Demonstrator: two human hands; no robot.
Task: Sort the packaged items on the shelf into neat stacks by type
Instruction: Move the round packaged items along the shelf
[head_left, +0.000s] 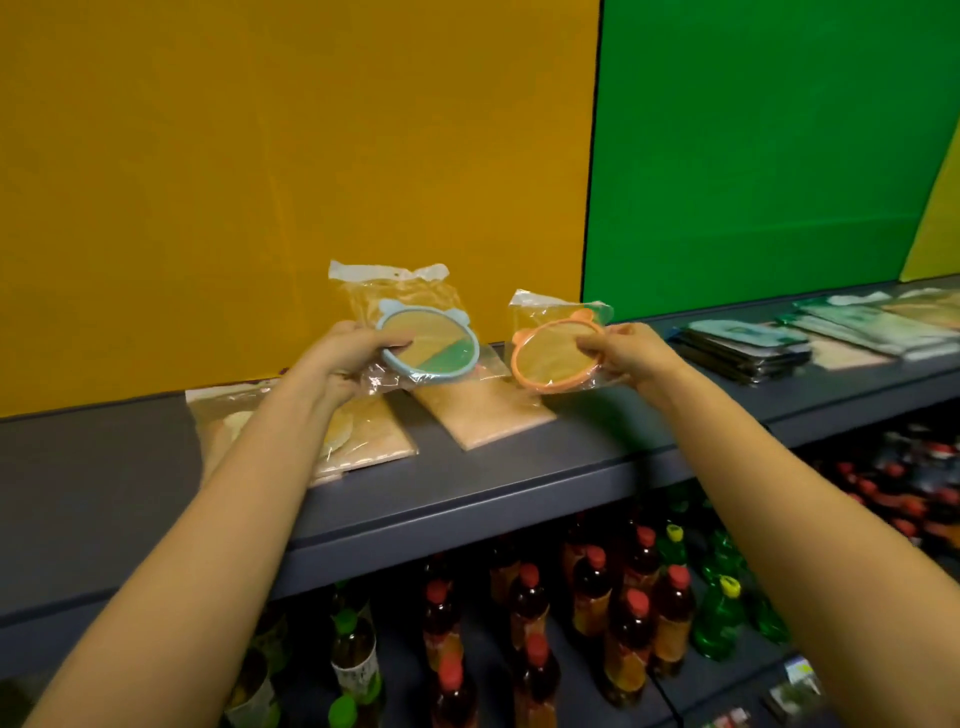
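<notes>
Blue-rimmed round mirror (428, 343), eared frame, crinkled clear bag: pinched at rim by left hand (353, 353), held above shelf (519, 467) near back edge. Orange-rimmed mirror (550, 358), same shape, bagged: pinched by right hand (623, 353), just beside the first, not touching. Beneath: flat tan packets (483, 410), partly hidden by left forearm. Could not make out blurred stacks (743, 348) toward right end. Bottles (587, 587) below cut off at bottom.

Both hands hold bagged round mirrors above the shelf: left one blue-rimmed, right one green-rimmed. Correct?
Not quite. The right hand holds an orange-rimmed mirror, not a green-rimmed one; the head view shows it. The rest stands: the left hand holds the blue-rimmed mirror, both bagged and above the shelf.
</notes>
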